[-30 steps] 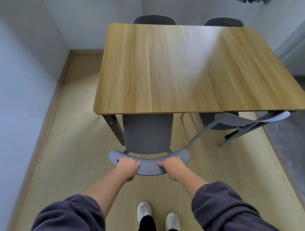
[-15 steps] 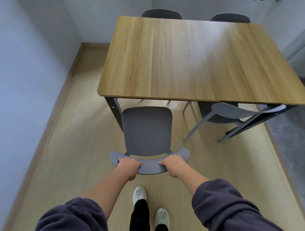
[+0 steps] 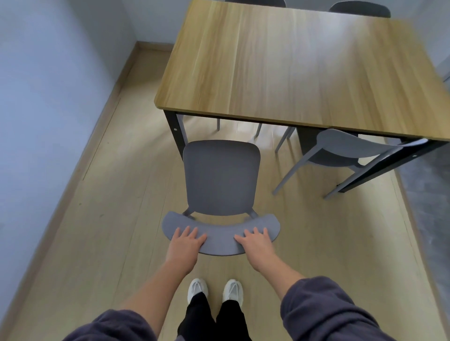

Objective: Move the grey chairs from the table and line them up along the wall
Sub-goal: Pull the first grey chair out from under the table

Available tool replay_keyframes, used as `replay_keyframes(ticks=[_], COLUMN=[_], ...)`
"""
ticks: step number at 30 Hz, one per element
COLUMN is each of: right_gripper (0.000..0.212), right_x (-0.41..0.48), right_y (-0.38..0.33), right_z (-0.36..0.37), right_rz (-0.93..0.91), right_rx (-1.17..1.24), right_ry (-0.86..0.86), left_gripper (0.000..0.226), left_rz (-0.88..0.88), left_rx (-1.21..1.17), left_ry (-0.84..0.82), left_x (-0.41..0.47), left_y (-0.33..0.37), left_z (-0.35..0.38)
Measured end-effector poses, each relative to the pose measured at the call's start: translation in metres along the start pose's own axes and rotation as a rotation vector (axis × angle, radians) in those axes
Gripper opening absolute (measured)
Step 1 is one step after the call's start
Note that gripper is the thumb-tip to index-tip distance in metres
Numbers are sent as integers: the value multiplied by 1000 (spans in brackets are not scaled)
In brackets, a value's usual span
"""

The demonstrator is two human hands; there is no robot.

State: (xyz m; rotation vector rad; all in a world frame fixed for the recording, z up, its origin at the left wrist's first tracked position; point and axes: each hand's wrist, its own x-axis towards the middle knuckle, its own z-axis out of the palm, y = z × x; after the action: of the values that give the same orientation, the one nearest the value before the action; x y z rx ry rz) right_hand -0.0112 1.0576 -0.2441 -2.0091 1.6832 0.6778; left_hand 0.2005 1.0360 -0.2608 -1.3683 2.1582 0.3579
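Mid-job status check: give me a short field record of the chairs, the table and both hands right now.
near chair: seat clear of the table edge
left hand: fingers flat on the backrest, left part
right hand: fingers flat on the backrest, right part
second chair: seat partly under the table
far left chair: at the far edge
far right chair: at the far edge
wall: no chair along it in view

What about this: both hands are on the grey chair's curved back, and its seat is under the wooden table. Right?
No. The left hand and right hand rest on the grey chair's curved back, but the head view shows its seat clear of the light wooden table.
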Motion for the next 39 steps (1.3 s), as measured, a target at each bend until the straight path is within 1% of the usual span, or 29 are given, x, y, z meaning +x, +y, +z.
replay_keyframes(ticks=[9, 18, 22, 28, 39], right_gripper=[63, 52, 51, 54, 45], right_x=[-26, -67, -84, -105, -133], right_y=[-22, -46, -56, -71, -73], right_z=[18, 39, 52, 72, 88], right_rz=[26, 25, 31, 33, -33], right_rx=[-16, -26, -31, -12, -24], right_ry=[-31, -36, -33, -20, 45], left_gripper=[67, 57, 58, 59, 60], left_rz=[41, 106, 124, 117, 62], left_rx=[36, 38, 54, 61, 19], left_ry=[-3, 7, 2, -12, -13], left_x=[-28, -73, -91, -116, -147], left_y=[2, 4, 8, 10, 29], left_z=[17, 36, 47, 63, 79])
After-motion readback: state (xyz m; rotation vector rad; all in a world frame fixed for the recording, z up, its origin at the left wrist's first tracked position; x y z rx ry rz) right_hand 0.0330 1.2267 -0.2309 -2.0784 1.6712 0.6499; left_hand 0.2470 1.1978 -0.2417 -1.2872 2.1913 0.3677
